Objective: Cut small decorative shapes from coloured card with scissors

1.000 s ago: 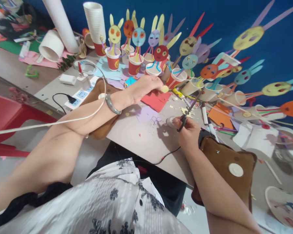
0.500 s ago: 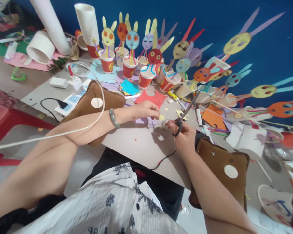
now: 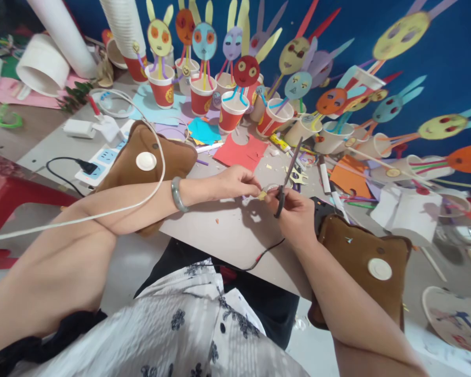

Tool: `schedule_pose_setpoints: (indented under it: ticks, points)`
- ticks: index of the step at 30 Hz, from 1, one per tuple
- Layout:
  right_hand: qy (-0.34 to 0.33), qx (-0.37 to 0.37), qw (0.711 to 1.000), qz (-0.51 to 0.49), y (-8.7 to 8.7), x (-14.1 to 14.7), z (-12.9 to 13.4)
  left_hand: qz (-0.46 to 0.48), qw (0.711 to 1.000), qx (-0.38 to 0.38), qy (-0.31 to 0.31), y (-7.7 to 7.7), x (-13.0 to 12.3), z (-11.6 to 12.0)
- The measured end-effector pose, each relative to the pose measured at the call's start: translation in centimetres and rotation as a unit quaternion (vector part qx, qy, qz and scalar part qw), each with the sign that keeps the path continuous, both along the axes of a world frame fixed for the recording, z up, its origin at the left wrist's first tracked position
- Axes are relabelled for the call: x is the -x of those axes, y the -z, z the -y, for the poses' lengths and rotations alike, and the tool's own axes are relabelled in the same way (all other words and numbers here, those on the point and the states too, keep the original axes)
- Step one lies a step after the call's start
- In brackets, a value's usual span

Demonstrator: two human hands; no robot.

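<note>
Left hand (image 3: 239,183): I am pinching the small yellow piece (image 3: 262,195) between thumb and fingertips, above the worktop (image 3: 202,235).
Right hand (image 3: 296,212): I am grasping the dark scissors (image 3: 289,173), blades pointing away from me; whether this grip is also catching the piece, I cannot tell.
Yellow piece, just changed: I am bringing it in from the red paper (image 3: 241,152) side; between both hands now, it is seemingly coming within either's reach.

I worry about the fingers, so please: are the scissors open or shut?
Shut, apparently: the scissors show one narrow strip of blade, pointing away from the right hand.
</note>
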State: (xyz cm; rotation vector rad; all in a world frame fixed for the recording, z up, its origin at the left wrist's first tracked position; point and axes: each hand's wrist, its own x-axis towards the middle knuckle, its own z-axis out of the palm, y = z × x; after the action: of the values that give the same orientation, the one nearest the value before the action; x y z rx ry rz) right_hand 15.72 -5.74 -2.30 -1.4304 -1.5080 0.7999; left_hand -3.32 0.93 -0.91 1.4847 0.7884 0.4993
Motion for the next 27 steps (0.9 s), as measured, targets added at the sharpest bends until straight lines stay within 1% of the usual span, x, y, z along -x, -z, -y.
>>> schedule_pose_setpoints:
  ticks: [5,8,10,12,13,16,17,19,21,22,24,25,27]
  points:
    - [0.009,-0.004,1.0,-0.015,0.2,-0.2,-0.1,0.031,0.999,0.02,0.008,-0.5,-0.1,0.6]
    - [0.005,-0.005,1.0,-0.012,0.3,-0.2,-0.2,0.036,0.999,0.019,0.005,-0.3,-0.2,1.0]
    - [0.002,-0.01,1.0,-0.009,0.4,-0.3,-0.2,0.034,0.999,-0.002,0.002,-0.1,-0.2,1.0]
    - [0.005,-0.02,1.0,-0.005,0.6,-0.5,-0.3,0.023,0.998,-0.054,-0.004,-0.3,-0.2,0.7]
    - [0.01,-0.024,1.0,-0.003,0.7,-0.6,-0.4,0.01,0.996,-0.093,-0.011,-0.6,-0.2,0.5]
    - [0.022,-0.034,0.999,-0.018,1.3,-1.2,-0.9,-0.031,0.971,-0.224,-0.074,-2.4,0.5,-0.4]
    - [0.031,-0.042,0.998,-0.028,1.6,-1.4,-1.0,-0.053,0.96,-0.262,-0.082,-3.1,0.9,-0.5]
    - [0.049,-0.058,0.996,-0.044,2.0,-1.8,-1.3,-0.122,0.935,-0.33,-0.05,-4.4,2.3,0.0]
    - [0.048,-0.063,0.996,-0.047,2.3,-2.0,-1.5,-0.208,0.899,-0.386,0.011,-4.9,4.4,1.6]
    - [0.046,-0.064,0.996,-0.048,2.3,-2.1,-1.5,-0.241,0.88,-0.406,0.04,-4.8,5.8,3.0]
    - [0.04,-0.062,0.996,-0.043,2.3,-2.3,-1.5,-0.288,0.849,-0.436,0.083,-4.1,9.0,6.2]
    - [0.037,-0.063,0.996,-0.042,2.3,-2.3,-1.5,-0.314,0.834,-0.444,0.092,-3.5,10.8,8.0]
    - [0.035,-0.069,0.996,-0.045,2.4,-2.2,-1.5,-0.366,0.81,-0.454,0.06,-2.3,14.1,11.2]
